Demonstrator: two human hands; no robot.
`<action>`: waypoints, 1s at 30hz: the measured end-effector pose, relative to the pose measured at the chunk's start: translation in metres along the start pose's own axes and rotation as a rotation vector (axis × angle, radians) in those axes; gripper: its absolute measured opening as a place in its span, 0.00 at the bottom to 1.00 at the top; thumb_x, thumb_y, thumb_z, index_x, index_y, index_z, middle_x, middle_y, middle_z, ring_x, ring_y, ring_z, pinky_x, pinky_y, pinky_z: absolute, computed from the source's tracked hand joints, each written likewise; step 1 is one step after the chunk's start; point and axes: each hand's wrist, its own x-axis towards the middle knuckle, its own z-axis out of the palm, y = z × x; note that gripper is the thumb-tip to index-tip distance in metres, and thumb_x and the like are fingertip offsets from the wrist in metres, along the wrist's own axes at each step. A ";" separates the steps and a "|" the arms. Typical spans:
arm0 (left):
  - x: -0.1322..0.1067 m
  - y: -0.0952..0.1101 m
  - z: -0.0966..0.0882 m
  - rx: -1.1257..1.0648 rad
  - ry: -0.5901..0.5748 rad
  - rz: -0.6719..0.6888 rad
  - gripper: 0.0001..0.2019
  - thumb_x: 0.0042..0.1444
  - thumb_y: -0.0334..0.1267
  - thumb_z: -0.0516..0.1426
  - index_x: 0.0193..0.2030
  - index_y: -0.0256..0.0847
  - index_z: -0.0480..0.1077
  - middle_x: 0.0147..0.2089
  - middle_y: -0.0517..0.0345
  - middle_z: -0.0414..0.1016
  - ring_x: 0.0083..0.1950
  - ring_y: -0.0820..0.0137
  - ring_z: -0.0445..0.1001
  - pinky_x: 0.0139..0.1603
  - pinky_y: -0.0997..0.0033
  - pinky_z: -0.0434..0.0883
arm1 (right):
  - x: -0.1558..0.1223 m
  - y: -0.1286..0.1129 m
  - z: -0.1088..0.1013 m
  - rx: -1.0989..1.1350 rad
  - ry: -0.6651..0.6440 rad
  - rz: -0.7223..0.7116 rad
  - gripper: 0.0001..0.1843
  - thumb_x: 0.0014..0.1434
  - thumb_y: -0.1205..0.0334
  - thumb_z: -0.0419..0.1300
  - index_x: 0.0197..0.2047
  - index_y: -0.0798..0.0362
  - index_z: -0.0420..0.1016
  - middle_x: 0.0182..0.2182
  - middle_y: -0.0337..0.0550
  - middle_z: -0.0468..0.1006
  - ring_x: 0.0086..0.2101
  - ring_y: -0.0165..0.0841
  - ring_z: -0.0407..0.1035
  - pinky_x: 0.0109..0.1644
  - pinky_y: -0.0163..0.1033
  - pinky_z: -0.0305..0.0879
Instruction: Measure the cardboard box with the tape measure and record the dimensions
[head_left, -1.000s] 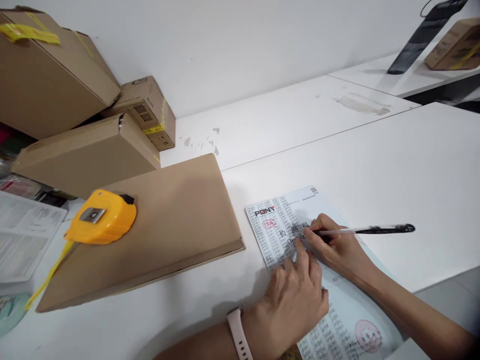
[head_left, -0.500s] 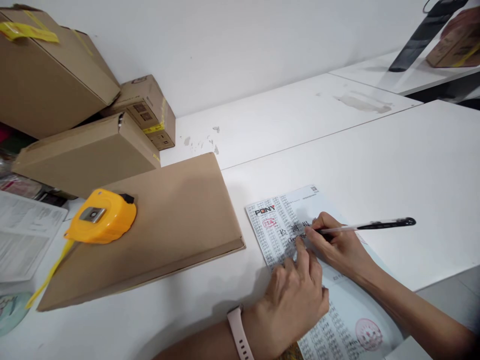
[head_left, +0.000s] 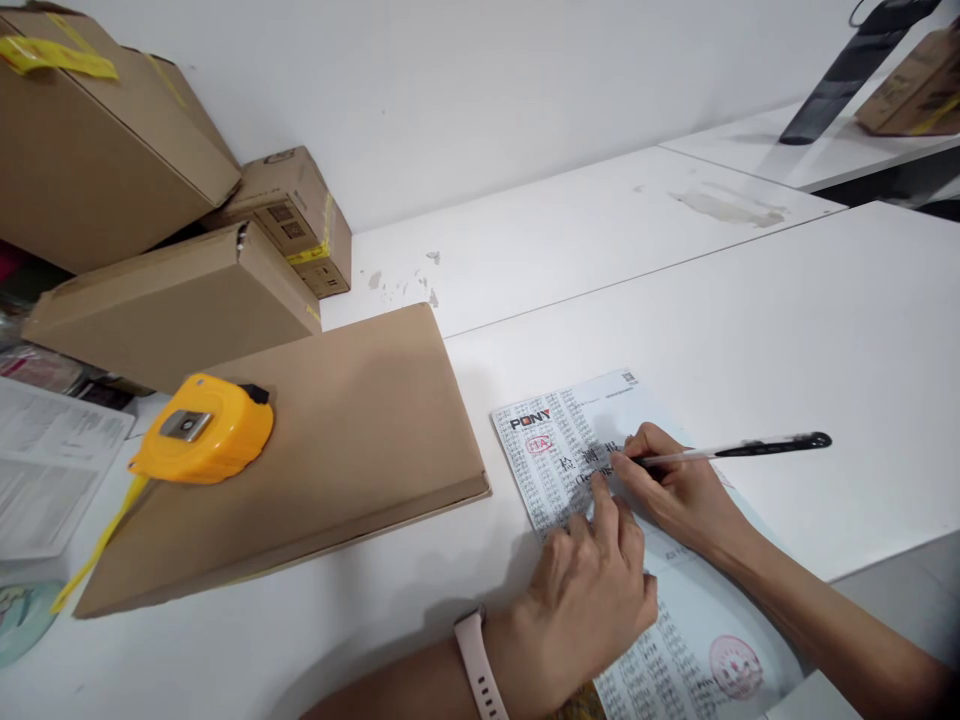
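Observation:
A printed paper booklet [head_left: 694, 610] with a PONY logo, columns of small handwritten characters and a red round stamp lies slanted on the white table. My right hand [head_left: 675, 490] pinches a black-and-clear pen [head_left: 765, 448], its tip down at the large printed title and hidden by the fingers. Just to the left, my left hand [head_left: 592, 590] rests on the booklet, fingers loosely spread and bent, index fingertip at the title. Nothing is held in it. A pink watch band circles the left wrist.
Left of the booklet lies a flat cardboard box [head_left: 360, 420] with a yellow tape measure [head_left: 214, 430] on it, tape partly out. Cartons [head_left: 97, 150] are stacked behind. Printed sheets [head_left: 52, 470] lie at the left edge. A dark bottle [head_left: 847, 75] and another carton [head_left: 911, 90] stand far right.
A blurred reddish-brown shape over the carton at the top right is gone. My hands, the pen and the booklet have hardly moved.

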 end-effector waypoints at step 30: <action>0.001 -0.001 -0.002 0.015 0.021 0.005 0.28 0.63 0.50 0.58 0.60 0.26 0.71 0.64 0.34 0.74 0.36 0.66 0.80 0.28 0.69 0.76 | 0.001 -0.001 -0.001 0.017 0.044 0.029 0.14 0.61 0.55 0.59 0.26 0.46 0.61 0.19 0.32 0.61 0.19 0.28 0.50 0.21 0.37 0.50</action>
